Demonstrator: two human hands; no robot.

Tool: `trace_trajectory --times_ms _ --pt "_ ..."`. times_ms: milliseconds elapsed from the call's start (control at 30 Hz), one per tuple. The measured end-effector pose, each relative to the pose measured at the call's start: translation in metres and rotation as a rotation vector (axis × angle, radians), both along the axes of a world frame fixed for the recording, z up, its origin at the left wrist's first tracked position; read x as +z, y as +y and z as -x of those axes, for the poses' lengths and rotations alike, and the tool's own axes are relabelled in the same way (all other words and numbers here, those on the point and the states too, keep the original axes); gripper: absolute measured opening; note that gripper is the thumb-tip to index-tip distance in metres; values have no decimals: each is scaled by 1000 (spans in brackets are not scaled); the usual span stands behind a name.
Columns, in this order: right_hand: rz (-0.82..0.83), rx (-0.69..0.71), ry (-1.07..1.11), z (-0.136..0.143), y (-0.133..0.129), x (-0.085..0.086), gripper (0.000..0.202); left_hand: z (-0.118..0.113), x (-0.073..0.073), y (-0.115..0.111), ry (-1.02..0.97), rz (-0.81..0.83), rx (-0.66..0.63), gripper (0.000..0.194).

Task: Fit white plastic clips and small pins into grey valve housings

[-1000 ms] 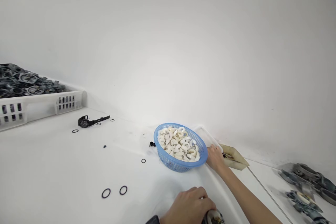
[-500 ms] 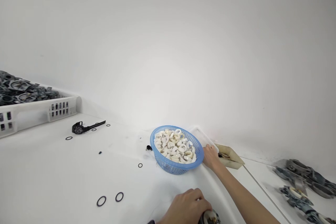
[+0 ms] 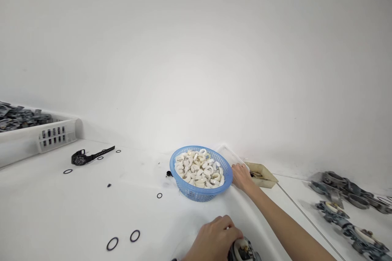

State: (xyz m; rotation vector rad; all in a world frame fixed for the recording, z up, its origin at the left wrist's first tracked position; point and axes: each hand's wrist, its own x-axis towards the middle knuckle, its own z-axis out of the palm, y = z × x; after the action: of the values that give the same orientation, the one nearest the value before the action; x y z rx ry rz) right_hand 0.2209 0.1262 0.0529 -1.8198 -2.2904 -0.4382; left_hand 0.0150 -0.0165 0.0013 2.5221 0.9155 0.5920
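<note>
a view from a head camera over a white worktable (image 3: 61,212) set against a blank white wall. nearest, at the bottom edge, the left hand (image 3: 212,238) is curled down over a round grey metal part (image 3: 243,251) with a pale ring in its middle, fingers clenched on its top. left of it, two black o-rings (image 3: 122,239) lie side by side on the table. the right arm stretches forward and the right hand (image 3: 241,176) rests past the blue basket (image 3: 200,185), fingers at the edge of a shallow tan tray (image 3: 263,170); whether it grips anything cannot be told. the basket is heaped with white rings (image 3: 199,167), too many to count. a small black piece (image 3: 168,173) sits just beside the basket's left rim, with one more o-ring (image 3: 159,195) near it. at right, two rows of grey metal assemblies (image 3: 349,208) lie on the table. farther left lie a black wristwatch (image 3: 80,157), one o-ring (image 3: 67,171) near it, and a white crate (image 3: 36,138) piled with grey parts. compared with a second ago, the view has swung to the right: crate, watch and basket sit farther left, more of the assemblies show, and both hands have kept their places on the part and by the tray.
</note>
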Motion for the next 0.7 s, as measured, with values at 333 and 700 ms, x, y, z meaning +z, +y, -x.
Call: trace_trajectory --times_ms 333,700 --pt "115 17 22 -9 -8 19 21 2 14 -8 -22 73 38 53" --pt "364 199 860 -32 -105 22 15 4 35 -25 -140 160 96 40"
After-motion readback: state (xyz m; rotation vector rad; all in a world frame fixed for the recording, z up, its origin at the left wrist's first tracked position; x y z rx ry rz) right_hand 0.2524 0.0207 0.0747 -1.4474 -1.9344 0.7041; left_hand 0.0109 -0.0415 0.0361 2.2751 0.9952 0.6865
